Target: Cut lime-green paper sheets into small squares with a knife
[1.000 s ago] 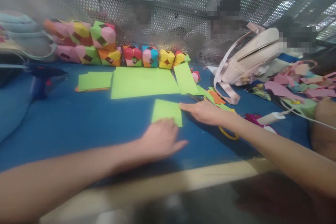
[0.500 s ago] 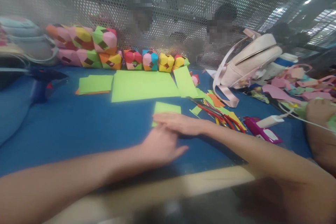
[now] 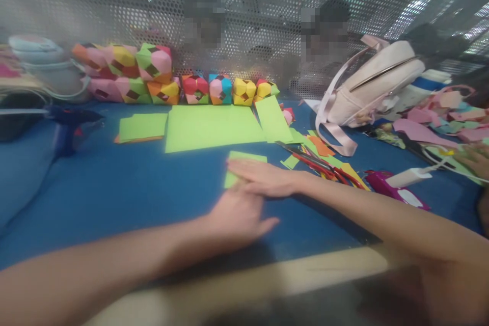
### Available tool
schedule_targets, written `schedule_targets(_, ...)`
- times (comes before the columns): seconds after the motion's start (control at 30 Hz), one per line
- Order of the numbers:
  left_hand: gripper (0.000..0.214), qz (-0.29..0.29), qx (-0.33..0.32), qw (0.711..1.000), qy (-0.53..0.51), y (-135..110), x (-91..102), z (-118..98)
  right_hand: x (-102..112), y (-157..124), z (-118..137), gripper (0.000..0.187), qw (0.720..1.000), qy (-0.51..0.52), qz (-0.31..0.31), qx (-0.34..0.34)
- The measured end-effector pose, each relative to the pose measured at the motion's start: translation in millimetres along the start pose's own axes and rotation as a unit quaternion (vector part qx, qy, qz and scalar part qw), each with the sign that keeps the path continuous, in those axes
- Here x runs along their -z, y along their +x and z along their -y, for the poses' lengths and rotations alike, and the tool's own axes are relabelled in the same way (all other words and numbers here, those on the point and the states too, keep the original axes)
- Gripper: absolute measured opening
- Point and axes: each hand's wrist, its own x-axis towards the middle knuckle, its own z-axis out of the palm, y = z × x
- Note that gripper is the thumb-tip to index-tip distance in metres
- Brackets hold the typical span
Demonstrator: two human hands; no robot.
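Note:
A small light-green paper square (image 3: 244,156) lies on the blue table top (image 3: 114,183) in front of me. My right hand (image 3: 263,178) lies flat across it with the fingers stretched out to the left. My left hand (image 3: 239,216) rests at the paper's near edge, fingers curled onto it and largely hidden behind the back of the hand. A large green sheet (image 3: 212,127) lies just beyond, with a narrower green strip (image 3: 273,118) to its right.
Folded paper cubes (image 3: 194,88) line the perforated back wall. A green paper stack (image 3: 142,127), red scissors (image 3: 315,160), a pink bag (image 3: 372,84), paper scraps (image 3: 431,117) and a purple case (image 3: 395,191) surround the area. A blue glue gun (image 3: 66,122) stands left. Another person's hand (image 3: 476,158) is at right.
My right hand has slid leftward from the paper's right edge to lie across it. The scissors it covered are now exposed. My left hand has stayed at the near edge.

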Motion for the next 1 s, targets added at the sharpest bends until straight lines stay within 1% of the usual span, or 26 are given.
schedule_targets(0.1, 0.056, 0.030, 0.005, 0.999, 0.024, 0.1, -0.1, -0.7, 2.5, -9.6, -1.7, 0.096, 1.000, 0.004, 0.000, -0.008)
schedule_targets(0.17, 0.056, 0.026, 0.002, 0.999, 0.025, 0.3, -0.8, -0.9, 4.0, -7.7, -2.6, 0.097, 1.000, 0.003, 0.004, -0.014)
schedule_targets(0.27, 0.058, 0.025, -0.007, 0.999, 0.033, 0.1, -2.7, -0.1, 5.4, 7.2, -6.2, 0.100, 1.000, -0.004, 0.008, -0.011)
schedule_targets(0.37, 0.060, 0.023, -0.023, 0.997, 0.068, -1.0, -3.9, 1.6, 8.3, 26.8, -11.2, 0.103, 1.000, -0.007, 0.004, -0.002)
schedule_targets(0.43, 0.059, 0.017, -0.029, 0.996, 0.080, -1.9, -4.0, 2.6, 12.3, 34.5, -13.4, 0.103, 1.000, -0.004, 0.001, 0.000)
schedule_targets(0.5, 0.058, 0.015, -0.026, 0.997, 0.075, -2.6, -4.3, 3.4, 16.9, 33.5, -13.8, 0.101, 1.000, 0.004, -0.015, 0.001)
schedule_targets(0.6, 0.058, 0.007, -0.017, 0.998, 0.056, -3.0, -5.9, 3.8, 19.6, 17.3, -13.3, 0.097, 0.999, -0.007, -0.048, 0.000)
schedule_targets(0.7, 0.059, 0.000, -0.022, 0.999, 0.043, -2.7, -7.6, 3.4, 13.6, -1.1, -13.8, 0.089, 0.998, -0.048, -0.033, -0.022)
schedule_targets(0.77, 0.060, 0.004, -0.023, 0.999, 0.043, -2.4, -8.0, 3.2, 7.3, -4.6, -14.8, 0.084, 0.997, -0.065, -0.029, -0.036)
schedule_targets(0.87, 0.058, 0.003, -0.024, 0.998, 0.054, -2.6, -7.4, 3.3, 2.0, 5.9, -15.8, 0.080, 0.995, -0.081, -0.037, -0.046)
schedule_targets(1.0, 0.050, -0.004, -0.031, 0.997, 0.068, -3.9, -5.9, 4.6, 3.9, 25.0, -10.5, 0.069, 0.993, -0.090, -0.048, -0.059)
